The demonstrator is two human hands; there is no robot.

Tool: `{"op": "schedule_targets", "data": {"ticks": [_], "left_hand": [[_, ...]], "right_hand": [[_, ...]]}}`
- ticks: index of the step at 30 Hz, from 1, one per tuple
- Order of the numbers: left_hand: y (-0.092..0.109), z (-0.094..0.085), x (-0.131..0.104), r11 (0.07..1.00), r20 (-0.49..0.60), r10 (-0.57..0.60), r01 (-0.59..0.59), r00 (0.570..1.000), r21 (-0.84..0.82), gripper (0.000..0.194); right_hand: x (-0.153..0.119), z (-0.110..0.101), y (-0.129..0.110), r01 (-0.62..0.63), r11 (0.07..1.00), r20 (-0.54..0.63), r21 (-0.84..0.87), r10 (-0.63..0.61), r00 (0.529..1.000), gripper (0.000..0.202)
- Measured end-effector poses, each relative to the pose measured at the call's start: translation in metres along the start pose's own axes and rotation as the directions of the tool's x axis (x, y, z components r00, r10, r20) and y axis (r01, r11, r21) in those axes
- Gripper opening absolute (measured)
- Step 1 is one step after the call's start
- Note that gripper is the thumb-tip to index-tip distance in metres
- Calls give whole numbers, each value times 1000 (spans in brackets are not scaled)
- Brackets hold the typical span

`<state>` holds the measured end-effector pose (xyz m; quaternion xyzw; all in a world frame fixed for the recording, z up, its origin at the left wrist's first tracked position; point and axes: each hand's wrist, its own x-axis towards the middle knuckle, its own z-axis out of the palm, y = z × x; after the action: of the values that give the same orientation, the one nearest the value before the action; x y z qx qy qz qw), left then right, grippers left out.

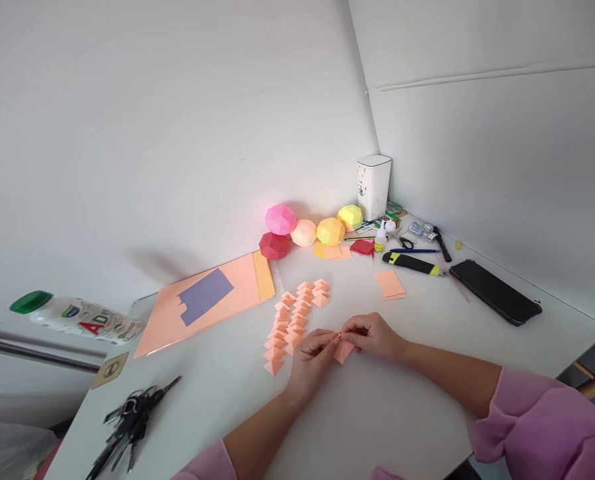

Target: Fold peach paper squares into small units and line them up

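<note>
Between my two hands is a small piece of folded peach paper [344,353], its pointed end hanging below the fingers. My left hand [313,360] pinches it from the left side. From the right, my right hand [374,335] grips its upper edge with thumb and fingertips, close to the left fingertips. Just beyond the left hand, several folded peach paper pieces [276,341] lie nested in rows on the white table. A few flat peach paper rectangles [390,285] rest farther back, past the right hand.
Faceted paper balls [304,233] line the wall. At the right lie a utility knife [413,263], a black phone [496,291] and a glue bottle [380,238]. Peach paper sheets [164,327], a bunch of keys [134,420] and a white bottle [84,319] are on the left.
</note>
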<state>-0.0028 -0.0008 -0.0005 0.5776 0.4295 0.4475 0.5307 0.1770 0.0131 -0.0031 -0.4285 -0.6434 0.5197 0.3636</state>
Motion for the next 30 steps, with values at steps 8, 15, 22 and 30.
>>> {"op": "schedule_targets", "data": {"ticks": [8, 15, 22, 30], "left_hand": [[3, 0, -1, 1000, 7, -23, 23, 1000, -8, 11], [2, 0, -1, 1000, 7, -14, 13, 1000, 21, 14], [0, 0, -1, 1000, 11, -15, 15, 1000, 13, 14], [3, 0, -1, 999, 17, -19, 18, 1000, 26, 15]], "right_hand": [[0, -2, 0, 8, 1000, 27, -13, -7, 1000, 23], [0, 0, 3, 23, 999, 7, -32, -23, 1000, 23], [1, 0, 4, 19, 999, 2, -36, -19, 1000, 23], [0, 0, 7, 14, 999, 1, -37, -14, 1000, 27]]}}
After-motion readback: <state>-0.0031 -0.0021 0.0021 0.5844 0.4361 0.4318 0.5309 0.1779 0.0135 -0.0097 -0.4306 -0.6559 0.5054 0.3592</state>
